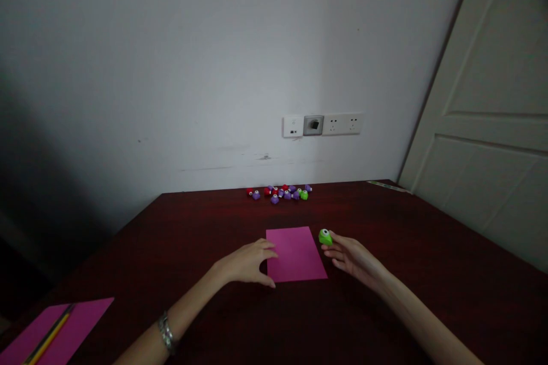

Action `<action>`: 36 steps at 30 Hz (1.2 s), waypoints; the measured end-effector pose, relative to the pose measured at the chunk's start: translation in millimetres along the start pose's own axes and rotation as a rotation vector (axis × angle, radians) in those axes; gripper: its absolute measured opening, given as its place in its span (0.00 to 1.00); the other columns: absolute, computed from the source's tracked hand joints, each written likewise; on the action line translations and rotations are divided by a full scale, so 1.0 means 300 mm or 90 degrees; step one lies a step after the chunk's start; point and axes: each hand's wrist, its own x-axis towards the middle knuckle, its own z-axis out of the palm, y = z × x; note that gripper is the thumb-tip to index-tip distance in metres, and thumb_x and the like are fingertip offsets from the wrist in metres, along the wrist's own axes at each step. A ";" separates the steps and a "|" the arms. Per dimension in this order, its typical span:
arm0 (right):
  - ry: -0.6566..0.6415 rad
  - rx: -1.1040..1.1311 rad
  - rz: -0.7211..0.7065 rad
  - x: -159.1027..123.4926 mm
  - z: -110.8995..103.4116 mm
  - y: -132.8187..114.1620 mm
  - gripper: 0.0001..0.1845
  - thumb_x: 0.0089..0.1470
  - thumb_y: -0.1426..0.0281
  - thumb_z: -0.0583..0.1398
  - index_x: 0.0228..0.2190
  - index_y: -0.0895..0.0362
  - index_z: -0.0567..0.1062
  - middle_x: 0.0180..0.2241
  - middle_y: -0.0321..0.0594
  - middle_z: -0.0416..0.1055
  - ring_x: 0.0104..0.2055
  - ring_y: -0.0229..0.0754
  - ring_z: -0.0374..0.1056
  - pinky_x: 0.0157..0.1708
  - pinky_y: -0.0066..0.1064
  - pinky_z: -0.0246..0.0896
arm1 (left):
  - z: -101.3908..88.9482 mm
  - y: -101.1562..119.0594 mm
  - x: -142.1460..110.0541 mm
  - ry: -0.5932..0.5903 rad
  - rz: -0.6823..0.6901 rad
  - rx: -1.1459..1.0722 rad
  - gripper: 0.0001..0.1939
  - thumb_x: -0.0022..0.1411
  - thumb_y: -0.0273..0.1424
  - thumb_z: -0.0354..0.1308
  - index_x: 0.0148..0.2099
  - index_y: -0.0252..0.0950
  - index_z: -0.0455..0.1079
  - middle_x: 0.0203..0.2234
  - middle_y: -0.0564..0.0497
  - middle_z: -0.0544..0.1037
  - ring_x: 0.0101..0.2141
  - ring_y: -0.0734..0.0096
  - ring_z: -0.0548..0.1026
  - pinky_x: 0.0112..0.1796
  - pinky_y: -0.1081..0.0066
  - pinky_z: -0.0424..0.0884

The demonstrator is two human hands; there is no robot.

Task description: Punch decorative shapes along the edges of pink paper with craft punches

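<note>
A pink sheet of paper (295,254) lies flat on the dark red table, in the middle. My left hand (252,262) is open at the sheet's left edge, its thumb and fingers spread apart. Whether those fingertips press on the paper or hover just over it, I cannot tell. Beyond the sheet's right edge, my right hand (353,256) pinches a small green paper punch (325,237) between thumb and fingers. The punch has a white round top with a dark mark, and it is held up off the table.
Several more small punches in purple (274,199), red (250,191) and green (303,195) sit in a cluster near the wall. Pencils (51,333) rest on another pink sheet (88,319) at the front left. A thin patterned strip (387,186) lies at the back right.
</note>
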 end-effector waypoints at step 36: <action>-0.061 0.004 0.003 0.008 0.009 0.051 0.15 0.49 0.64 0.60 0.34 0.64 0.73 0.30 0.48 0.75 0.32 0.40 0.72 0.40 0.31 0.65 | 0.027 -0.163 0.131 0.153 -0.167 0.064 0.32 0.60 0.49 0.39 0.55 0.29 0.60 0.59 0.37 0.50 0.59 0.54 0.42 0.54 0.60 0.45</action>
